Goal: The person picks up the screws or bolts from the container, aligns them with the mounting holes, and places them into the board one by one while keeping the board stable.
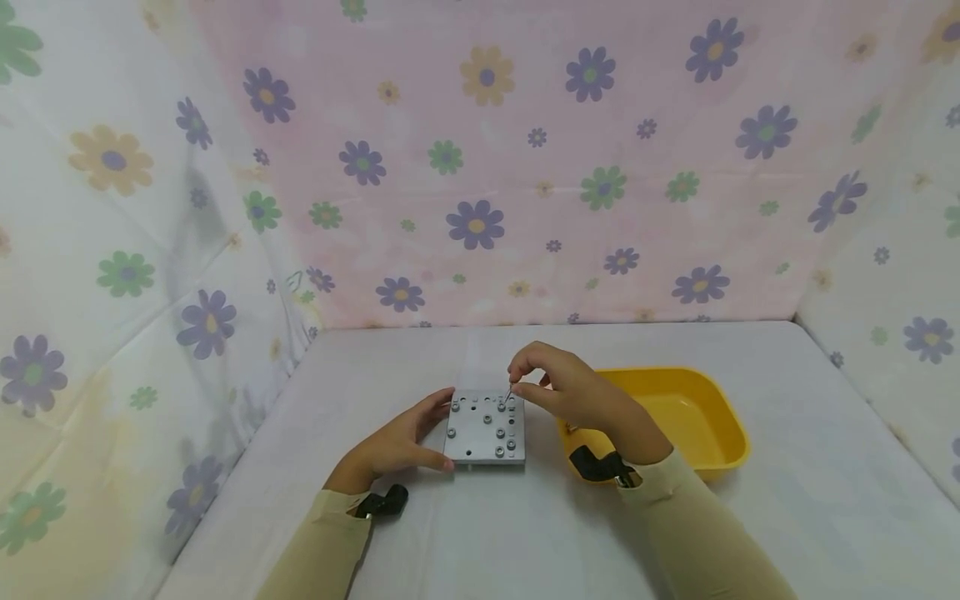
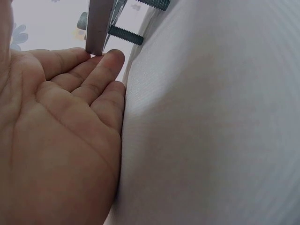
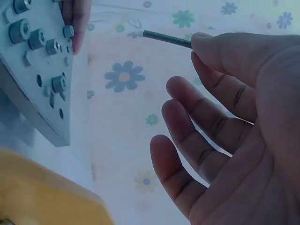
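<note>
A silver metal plate (image 1: 468,425) with several holes and several socket-head screws (image 3: 19,32) standing in it is raised off the white table. Threaded shanks (image 2: 125,35) stick out below the plate in the left wrist view. My left hand (image 1: 397,442) holds the plate's left side, thumb at the near corner and fingers at the far one. Above the plate's far right part, my right hand (image 1: 570,392) pinches a screw (image 3: 166,39) between thumb and index finger. The screw's threaded shank points away from the fingertips; its head is hidden by them.
A yellow bin (image 1: 731,417) stands right of the plate, beside the right forearm; something small and metallic shows at its corner in the right wrist view. Flowered cloth (image 1: 420,225) hangs behind and along both sides of the white table (image 1: 480,533).
</note>
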{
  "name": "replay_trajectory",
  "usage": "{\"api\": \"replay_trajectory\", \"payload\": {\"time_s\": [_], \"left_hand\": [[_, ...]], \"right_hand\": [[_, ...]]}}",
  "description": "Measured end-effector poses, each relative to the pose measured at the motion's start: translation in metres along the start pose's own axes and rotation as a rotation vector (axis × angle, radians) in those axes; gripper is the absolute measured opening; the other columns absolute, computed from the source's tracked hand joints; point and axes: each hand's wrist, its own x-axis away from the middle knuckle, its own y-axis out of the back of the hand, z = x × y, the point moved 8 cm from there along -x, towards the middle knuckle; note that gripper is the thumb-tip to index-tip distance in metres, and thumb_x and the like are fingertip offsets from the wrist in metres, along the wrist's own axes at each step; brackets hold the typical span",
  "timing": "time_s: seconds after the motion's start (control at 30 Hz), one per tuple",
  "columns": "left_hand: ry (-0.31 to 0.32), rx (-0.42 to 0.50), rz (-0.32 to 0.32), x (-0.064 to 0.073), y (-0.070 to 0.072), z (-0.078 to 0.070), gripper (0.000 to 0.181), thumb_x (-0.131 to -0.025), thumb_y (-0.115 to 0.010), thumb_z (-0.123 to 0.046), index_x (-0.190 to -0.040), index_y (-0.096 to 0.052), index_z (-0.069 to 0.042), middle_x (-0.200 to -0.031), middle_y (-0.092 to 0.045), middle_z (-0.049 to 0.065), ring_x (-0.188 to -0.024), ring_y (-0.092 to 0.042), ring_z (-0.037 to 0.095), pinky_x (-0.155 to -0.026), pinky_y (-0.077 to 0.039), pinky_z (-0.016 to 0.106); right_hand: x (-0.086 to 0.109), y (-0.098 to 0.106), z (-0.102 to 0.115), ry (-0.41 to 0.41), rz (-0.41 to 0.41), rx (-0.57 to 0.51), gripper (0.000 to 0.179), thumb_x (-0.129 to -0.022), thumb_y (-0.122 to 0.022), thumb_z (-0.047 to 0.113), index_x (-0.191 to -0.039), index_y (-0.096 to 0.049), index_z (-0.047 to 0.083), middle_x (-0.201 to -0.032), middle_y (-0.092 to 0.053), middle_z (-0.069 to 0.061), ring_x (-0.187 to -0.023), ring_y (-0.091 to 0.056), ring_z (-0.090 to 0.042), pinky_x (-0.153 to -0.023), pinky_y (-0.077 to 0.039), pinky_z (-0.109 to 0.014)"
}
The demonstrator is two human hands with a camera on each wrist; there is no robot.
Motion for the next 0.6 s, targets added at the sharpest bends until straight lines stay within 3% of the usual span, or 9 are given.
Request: {"api": "replay_trajectory", "payload": {"time_s": [0.27,0.43,0.6], "left_hand": [[0.005,-0.008,-0.005,0.0,0.002,0.002,0.124,-0.07,-0.098,-0.027,-0.166,-0.02,-0.021,-0.168,-0.033,-0.002,-0.158,-0.028,0.024,-0.13,-0.013,0.052],[-0.03,0.027,0.023,0.0,0.001,0.0,0.123,-0.072,-0.096,-0.019,-0.167,-0.017,-0.02,-0.169,-0.03,-0.001,-0.158,-0.025,0.023,-0.13,-0.015,0.05],[-0.032,0.029,0.036,-0.001,-0.001,0.001,0.122,-0.073,-0.096,-0.021,-0.167,-0.018,-0.019,-0.169,-0.03,0.0,-0.159,-0.025,0.023,-0.13,-0.015,0.05]], "right_hand": [[-0.003,-0.018,0.0,-0.01,0.027,0.009,0.009,-0.1,-0.071,0.023,-0.106,-0.064,0.022,-0.122,-0.062,0.008,-0.116,-0.058,-0.02,-0.1,-0.053,-0.051],[-0.004,-0.029,-0.001,-0.029,0.049,0.028,0.007,-0.099,-0.072,0.024,-0.102,-0.066,0.025,-0.122,-0.062,0.009,-0.116,-0.058,-0.021,-0.098,-0.054,-0.051],[-0.005,-0.042,0.0,-0.037,0.096,0.02,0.003,-0.1,-0.071,0.024,-0.101,-0.069,0.022,-0.127,-0.063,0.001,-0.119,-0.058,-0.021,-0.102,-0.053,-0.05]]}}
